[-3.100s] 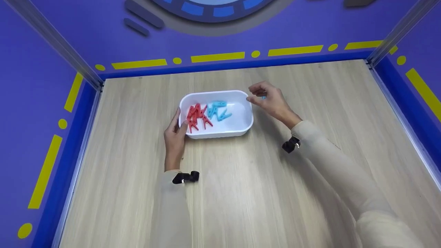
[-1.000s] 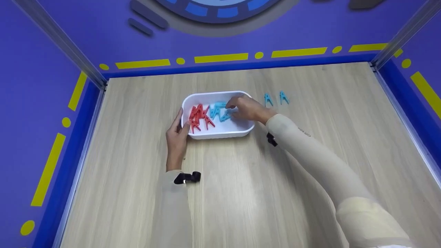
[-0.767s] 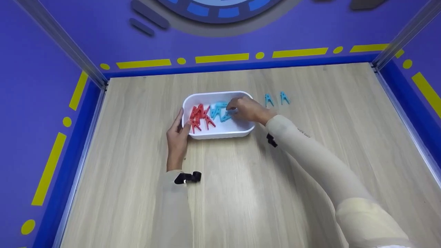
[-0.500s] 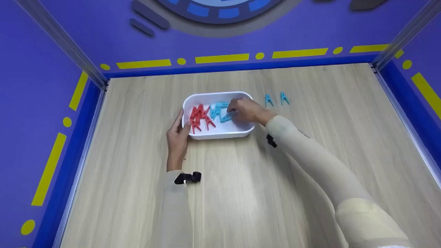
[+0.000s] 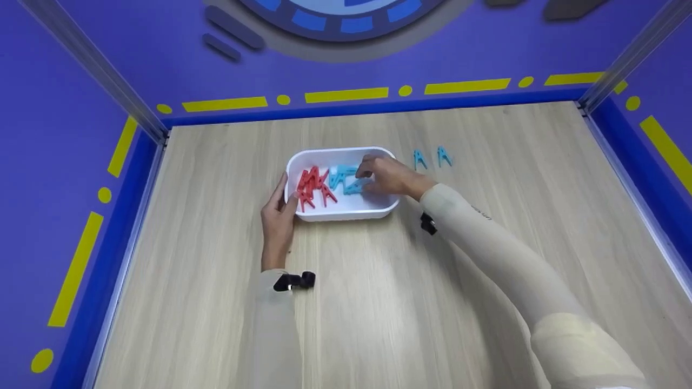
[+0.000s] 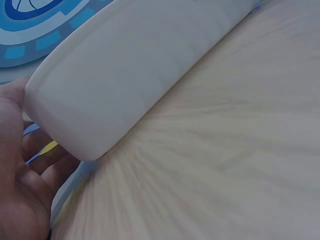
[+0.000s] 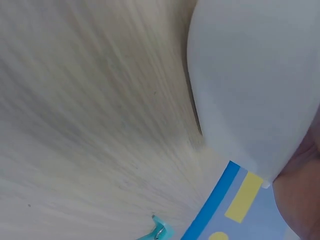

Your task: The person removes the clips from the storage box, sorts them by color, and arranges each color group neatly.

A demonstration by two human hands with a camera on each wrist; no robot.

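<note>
A white plastic tub (image 5: 346, 216) sits on the table, with several red clothespins (image 5: 313, 178) at its left and several light-blue clothespins (image 5: 338, 178) in the middle. My left hand (image 5: 278, 221) grips the tub's left end, thumb over the rim and fingers along the outside wall; the left wrist view shows the same hold. Reaching over the right rim, my right hand (image 5: 390, 175) has curled fingers inside the tub and pinches a light-blue clothespin (image 5: 354, 188). Its fingertips are partly hidden; in the right wrist view the tub wall hides them.
Two light-blue clothespins (image 5: 430, 158) lie side by side on the wooden table (image 5: 346, 302), right of the tub. Blue panels with yellow marks (image 5: 346, 95) close off the back and both sides.
My right hand has moved from beside the tub's right end into the tub, uncovering two clothespins on the table. Lately the pinched clothespin has shifted slightly. My left hand keeps its hold.
</note>
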